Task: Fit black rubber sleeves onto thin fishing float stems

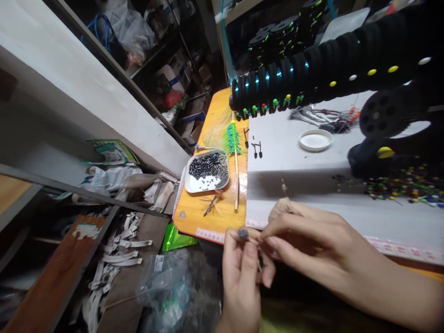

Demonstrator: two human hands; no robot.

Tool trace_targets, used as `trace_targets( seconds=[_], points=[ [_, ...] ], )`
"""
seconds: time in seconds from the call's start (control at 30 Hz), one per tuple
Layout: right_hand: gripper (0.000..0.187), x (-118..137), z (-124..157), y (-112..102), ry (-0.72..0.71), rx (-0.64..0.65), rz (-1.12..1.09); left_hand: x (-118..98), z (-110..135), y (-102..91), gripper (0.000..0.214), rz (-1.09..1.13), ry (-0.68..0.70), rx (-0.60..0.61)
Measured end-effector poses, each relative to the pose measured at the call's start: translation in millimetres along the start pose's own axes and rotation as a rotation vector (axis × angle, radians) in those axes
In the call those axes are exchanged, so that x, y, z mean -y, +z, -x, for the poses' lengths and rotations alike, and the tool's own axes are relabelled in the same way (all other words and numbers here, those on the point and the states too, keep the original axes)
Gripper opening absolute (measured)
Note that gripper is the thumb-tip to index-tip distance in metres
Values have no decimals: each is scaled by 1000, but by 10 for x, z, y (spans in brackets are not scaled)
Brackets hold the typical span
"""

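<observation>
My left hand (243, 282) is closed at the table's front edge, its thumb and fingers pinched around a small dark grey piece (243, 233). My right hand (319, 249) is beside it, thumb and forefinger pressed together near the left fingertips. What the right fingers hold is too small to make out. A beige ribbed covering (280, 209) shows at a fingertip of the right hand. Just above it is a tiny red-tipped piece (283, 186). Left of the hands, a white tray (188, 184) holds many small black tubes and grey bits.
A long black ribbed roller (298, 69) with coloured beads overhangs the table. A stick with green bristles (232, 138), small black parts (256, 150), a round white dish (315, 140) and scattered coloured beads (402, 187) lie around. Shelving (166, 55) stands at left.
</observation>
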State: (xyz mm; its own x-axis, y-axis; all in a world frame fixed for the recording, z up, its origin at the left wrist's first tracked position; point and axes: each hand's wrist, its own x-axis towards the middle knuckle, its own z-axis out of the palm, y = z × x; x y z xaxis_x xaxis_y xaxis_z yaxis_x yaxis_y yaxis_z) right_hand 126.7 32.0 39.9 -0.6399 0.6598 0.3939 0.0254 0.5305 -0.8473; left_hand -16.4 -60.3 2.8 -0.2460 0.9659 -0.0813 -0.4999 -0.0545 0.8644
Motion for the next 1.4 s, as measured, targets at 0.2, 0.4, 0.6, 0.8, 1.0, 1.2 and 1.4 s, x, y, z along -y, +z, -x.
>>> trace_targets(
  seconds=[0.2, 0.4, 0.6, 0.8, 1.0, 1.2, 1.4],
  points=[
    [21, -57, -8, -5, 129, 9, -186, 89, 25, 34, 25, -88, -23, -4],
    [16, -39, 12, -3, 70, -31, 3, 102, 95, 12, 28, -431, 86, -213],
    [16, 11, 23, -19, 29, -6, -32, 143, 76, 36, 23, -249, 87, -190],
    [18, -44, 43, -24, -118, 28, 117, 48, -16, 12, 11, -281, 503, -156],
    [19, -41, 32, -4, -141, 96, 167, 24, -11, -59, 11, -476, 712, -152],
    [19, -16, 27, 1, -145, 93, 145, 77, 11, -110, 19, -489, 694, -123],
    [21, -8, 29, -21, -163, 87, 151, 84, 1, -121, 24, -484, 681, -94]
  ],
)
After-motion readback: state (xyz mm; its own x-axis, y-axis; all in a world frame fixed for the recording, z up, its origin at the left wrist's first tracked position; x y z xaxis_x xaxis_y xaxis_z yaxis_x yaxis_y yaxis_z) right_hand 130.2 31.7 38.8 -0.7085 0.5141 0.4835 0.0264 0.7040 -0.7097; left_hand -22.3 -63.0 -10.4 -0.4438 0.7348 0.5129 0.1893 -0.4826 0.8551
